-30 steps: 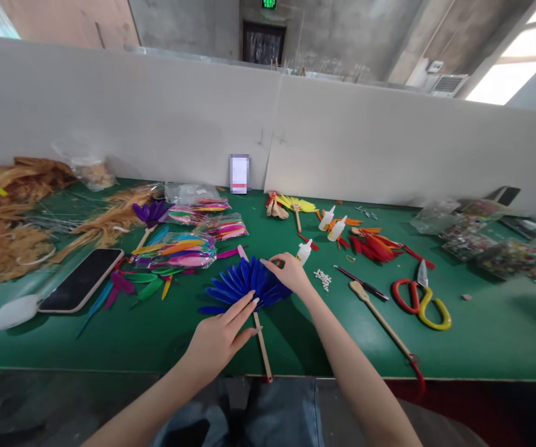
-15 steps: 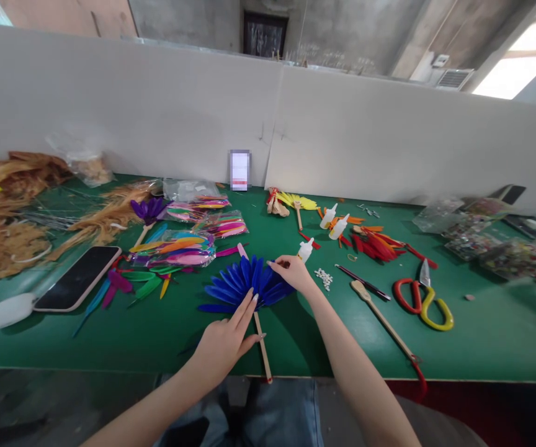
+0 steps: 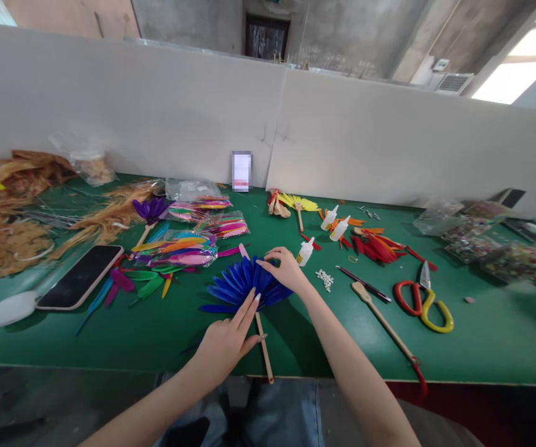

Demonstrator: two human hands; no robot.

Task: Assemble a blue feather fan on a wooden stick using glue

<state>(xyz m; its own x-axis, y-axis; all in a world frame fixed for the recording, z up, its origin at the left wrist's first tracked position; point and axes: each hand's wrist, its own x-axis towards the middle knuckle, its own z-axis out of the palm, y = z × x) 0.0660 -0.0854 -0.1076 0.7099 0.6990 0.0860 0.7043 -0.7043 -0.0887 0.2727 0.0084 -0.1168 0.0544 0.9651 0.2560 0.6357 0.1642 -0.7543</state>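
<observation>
Laid across the base of a fan-shaped spread of blue feathers, with fingers outstretched and unclenched: at seven o'clock, the left hand, with its thumb against a flat pale wooden handle that points between five and six. Bent over the feather tips at one o'clock, with thumb and forefinger close together: the right hand. Cannot tell whether gripping a feather. Partly hidden by both hands, the blue spread, near the front edge of a smooth green tabletop.

Just beyond the right hand at two, crowding that side: a white plastic squeeze bottle. Nearby at three: a loose cluster of small white beads, then a slim dark pen-like tool. Slightly past three, a pale wooden spoon-shaped stick with red cord; farther out, scissors with one red and one yellow handle.

Towards ten, close by: clear plastic packets of multicoloured feathers. At nine: loose green feathers, then a flat black-screened phone. Far off at twelve, upright: a lit phone before a white partition.
</observation>
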